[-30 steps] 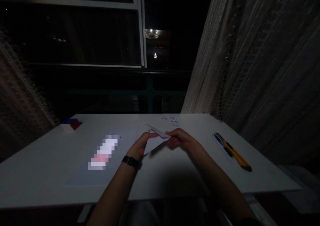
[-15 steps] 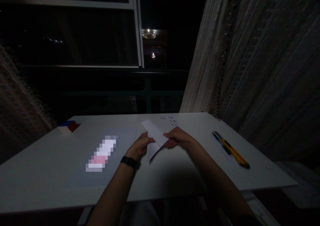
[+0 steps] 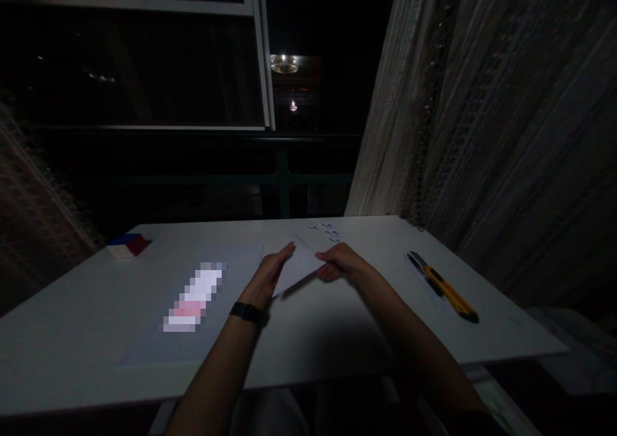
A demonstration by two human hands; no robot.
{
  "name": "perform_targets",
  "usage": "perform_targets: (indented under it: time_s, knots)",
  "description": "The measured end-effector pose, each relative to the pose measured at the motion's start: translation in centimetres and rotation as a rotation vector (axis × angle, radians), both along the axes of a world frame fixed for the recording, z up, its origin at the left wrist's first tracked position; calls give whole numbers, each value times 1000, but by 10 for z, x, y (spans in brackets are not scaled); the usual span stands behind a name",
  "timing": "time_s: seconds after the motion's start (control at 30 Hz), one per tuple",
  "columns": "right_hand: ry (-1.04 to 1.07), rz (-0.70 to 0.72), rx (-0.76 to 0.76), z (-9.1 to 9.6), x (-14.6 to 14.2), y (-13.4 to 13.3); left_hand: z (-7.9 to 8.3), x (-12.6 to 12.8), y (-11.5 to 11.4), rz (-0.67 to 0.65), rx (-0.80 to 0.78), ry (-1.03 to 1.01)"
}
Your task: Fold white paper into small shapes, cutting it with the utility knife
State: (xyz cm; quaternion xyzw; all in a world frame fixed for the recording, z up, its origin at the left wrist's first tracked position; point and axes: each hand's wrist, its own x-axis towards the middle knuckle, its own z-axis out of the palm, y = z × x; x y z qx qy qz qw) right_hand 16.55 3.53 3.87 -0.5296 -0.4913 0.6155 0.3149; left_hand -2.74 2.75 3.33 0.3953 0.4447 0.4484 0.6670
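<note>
A white sheet of paper (image 3: pixel 297 265) is held up over the table between both hands. My left hand (image 3: pixel 270 272), with a dark watch on its wrist, is closed on the paper's left edge, thumb on top. My right hand (image 3: pixel 341 262) pinches the right corner between thumb and fingers. The paper's lower edge tilts off the table and casts a shadow. To the left of my left hand lies a larger pale sheet (image 3: pixel 144 345), and on it a bright pixelated strip (image 3: pixel 196 294) whose content cannot be made out.
On the white table (image 3: pixel 328 352), a yellow utility knife (image 3: pixel 450 294) lies at right beside a dark slim item (image 3: pixel 424 272). Small dark-marked pieces (image 3: pixel 330 230) lie at the back. A blue, red and white block (image 3: pixel 128 245) sits at far left. Curtains (image 3: pixel 385 101) hang at the right.
The folded-over flap of the paper has opened out, so it now shows as one broader face. My left thumb has moved up along its left edge; my right hand stays almost still.
</note>
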Motion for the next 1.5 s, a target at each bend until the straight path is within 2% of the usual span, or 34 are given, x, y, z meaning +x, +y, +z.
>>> perform_targets:
  time_s: [0.17, 0.33, 0.57, 0.83, 1.0, 1.2, 1.33, 1.5]
  knots:
    - [1, 59, -27, 1, -2, -4, -5, -3, -1, 73, 17, 183]
    - [85, 147, -80, 3, -1, -7, -5, -6, 1, 8, 2, 231]
    - [150, 171, -95, 1, 0, -6, -3, -6, 1, 14, 66, 327]
    - [146, 173, -98, -1, -2, -7, -7, -6, 1, -113, 120, 246]
    - [84, 156, -93, 0, -4, -9, -11, -4, 2, -59, 98, 211]
    - [103, 246, -120, -2, -4, -9, -11, -9, 6, 6, 116, 317]
    - [77, 249, -112, -8, -2, -4, -10, -10, 8, 14, 100, 387]
    - [30, 238, -93, -12, -2, 0, -7, -9, 6, 48, 80, 343]
